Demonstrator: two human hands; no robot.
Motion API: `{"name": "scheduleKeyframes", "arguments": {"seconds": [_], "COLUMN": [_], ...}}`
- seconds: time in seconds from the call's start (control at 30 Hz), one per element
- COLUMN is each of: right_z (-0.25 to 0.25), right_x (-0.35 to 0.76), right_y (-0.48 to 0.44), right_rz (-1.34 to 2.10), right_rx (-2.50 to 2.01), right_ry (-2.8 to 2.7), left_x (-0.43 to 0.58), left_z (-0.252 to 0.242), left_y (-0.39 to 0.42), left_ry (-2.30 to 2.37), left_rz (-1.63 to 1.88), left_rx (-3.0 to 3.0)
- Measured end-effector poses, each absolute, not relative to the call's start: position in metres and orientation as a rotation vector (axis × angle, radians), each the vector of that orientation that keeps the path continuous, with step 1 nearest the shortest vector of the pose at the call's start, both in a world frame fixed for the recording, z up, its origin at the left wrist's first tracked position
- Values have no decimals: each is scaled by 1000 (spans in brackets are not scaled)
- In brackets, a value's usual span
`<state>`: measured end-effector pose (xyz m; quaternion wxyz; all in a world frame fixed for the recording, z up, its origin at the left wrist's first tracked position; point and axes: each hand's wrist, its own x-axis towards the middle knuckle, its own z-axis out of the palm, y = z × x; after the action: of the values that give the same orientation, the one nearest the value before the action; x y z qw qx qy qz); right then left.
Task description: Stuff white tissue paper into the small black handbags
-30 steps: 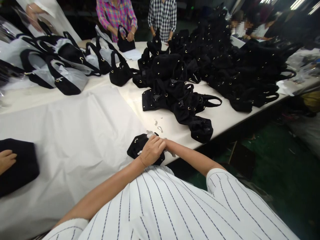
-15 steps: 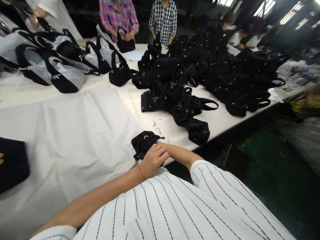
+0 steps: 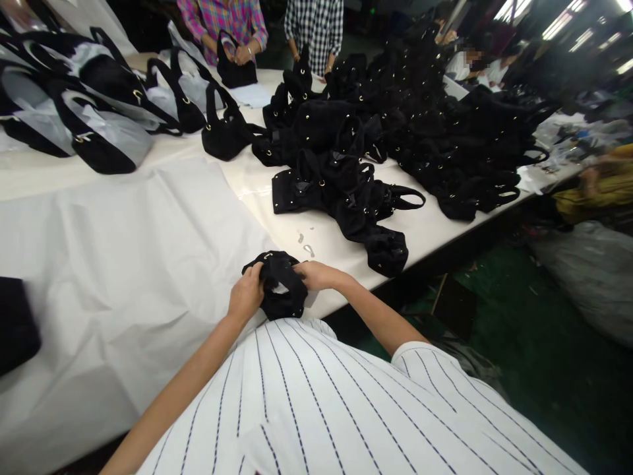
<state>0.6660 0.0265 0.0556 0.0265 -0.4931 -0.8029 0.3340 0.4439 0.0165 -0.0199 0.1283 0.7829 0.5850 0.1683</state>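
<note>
Bright white paper table cover (image 3: 123,264) glares; dark room behind (ceiling lights (image 3: 558,26) top right), edges bent & blurry.

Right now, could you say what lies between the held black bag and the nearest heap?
Head view: between black bag and heap, small pale scraps on bare tabletop.

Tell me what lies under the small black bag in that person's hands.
White sheet shows beside the black bag, gripped by left hand and right hand; directly beneath is hidden.
</note>
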Motion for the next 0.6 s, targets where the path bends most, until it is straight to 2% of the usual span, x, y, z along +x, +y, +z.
{"name": "scheduleKeyframes", "arguments": {"seconds": [0.1, 0.17, 0.27, 0.43, 0.6], "right_z": [50, 40, 20, 2, 17], "right_x": [668, 663, 651, 631, 621], "right_y": [17, 13, 14, 32, 36], "right_rz": [690, 632, 660, 885, 1534], "right_rx": [-1835, -1966, -1920, -1736, -1234], "right_ry": [-2447, -2413, -2287, -1664, -1465], "left_x": [441, 443, 449, 461, 454], "left_z": [-19, -17, -16, -15, -18], "left_y": [24, 27, 28, 21, 12], "left_ry": [1785, 1825, 1839, 1832, 2026], "left_rz": [409, 351, 389, 611, 725], "left_rx": [2128, 2080, 2073, 2018, 1757]}}
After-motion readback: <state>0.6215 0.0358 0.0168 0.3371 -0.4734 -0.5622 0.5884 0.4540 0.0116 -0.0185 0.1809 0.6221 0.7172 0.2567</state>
